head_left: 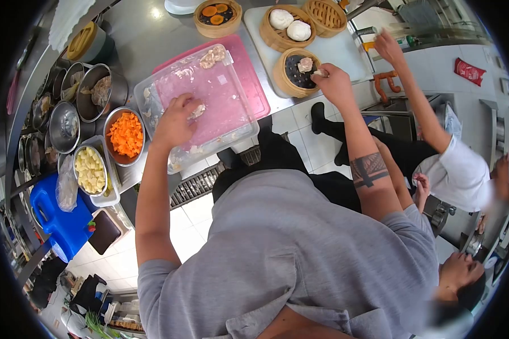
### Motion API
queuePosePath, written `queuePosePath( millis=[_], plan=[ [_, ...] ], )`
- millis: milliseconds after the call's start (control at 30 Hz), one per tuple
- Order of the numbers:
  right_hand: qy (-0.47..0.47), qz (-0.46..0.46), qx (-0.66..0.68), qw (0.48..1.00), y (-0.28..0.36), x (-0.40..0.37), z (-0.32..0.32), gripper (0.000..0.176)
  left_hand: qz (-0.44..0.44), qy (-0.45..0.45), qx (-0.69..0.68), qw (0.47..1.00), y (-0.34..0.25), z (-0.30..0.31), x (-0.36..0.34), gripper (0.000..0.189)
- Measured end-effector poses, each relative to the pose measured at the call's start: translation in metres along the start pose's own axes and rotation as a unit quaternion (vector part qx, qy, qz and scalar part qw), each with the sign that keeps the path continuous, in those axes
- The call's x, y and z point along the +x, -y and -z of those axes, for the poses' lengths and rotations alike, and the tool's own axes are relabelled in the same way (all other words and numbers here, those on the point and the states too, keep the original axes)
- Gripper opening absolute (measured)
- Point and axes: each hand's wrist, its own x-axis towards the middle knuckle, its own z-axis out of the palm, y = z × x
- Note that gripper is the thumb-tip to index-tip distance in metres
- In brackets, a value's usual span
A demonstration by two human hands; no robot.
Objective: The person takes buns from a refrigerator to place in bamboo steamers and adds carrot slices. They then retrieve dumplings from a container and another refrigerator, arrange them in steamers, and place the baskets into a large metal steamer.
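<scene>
My left hand [178,120] is over the clear plastic tray [223,85], its fingers curled around a small pale dumpling [197,111] near the tray's middle. A clump of similar dumplings [212,57] lies in the tray's far corner, with scraps smeared about. To the right, my right hand [333,83] pinches another small dumpling [321,73] at the rim of a round bamboo steamer [284,84]. One pinkish dumpling [305,64] sits on the steamer's dark perforated liner. Under the tray is a pink cutting board [258,93].
Behind the steamer are a steamer with two white buns [289,25] and a slatted one [326,17] on a white board [261,51]. Bowls of diced carrot [125,134] and pale cubes [90,169] stand left. A co-worker's arm [415,82] reaches in at right.
</scene>
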Motion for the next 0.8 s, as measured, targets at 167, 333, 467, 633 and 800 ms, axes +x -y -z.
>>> queuePosePath(
  millis=[167,333,467,633,800],
  plan=[
    [0.033,0.009,-0.098,0.995,0.017,0.009,-0.019,0.043,-0.005,-0.029,-0.010,1.000,0.005,-0.004,0.001,0.065],
    [-0.007,0.113,-0.002,0.994,0.068,-0.017,-0.017,0.043,0.120,-0.115,0.002,0.986,0.005,-0.011,-0.020,0.065],
    [0.178,0.258,0.179,0.932,0.147,-0.053,-0.097,0.053,0.187,-0.159,-0.091,0.965,0.011,-0.022,-0.029,0.054],
    [0.174,0.369,0.110,0.906,0.207,-0.054,-0.183,0.057,0.186,-0.204,-0.165,0.947,0.010,-0.028,-0.034,0.043],
    [0.225,0.401,0.106,0.882,0.210,-0.026,-0.186,0.051,0.229,-0.111,-0.294,0.921,0.018,-0.021,-0.036,0.038]
  ],
)
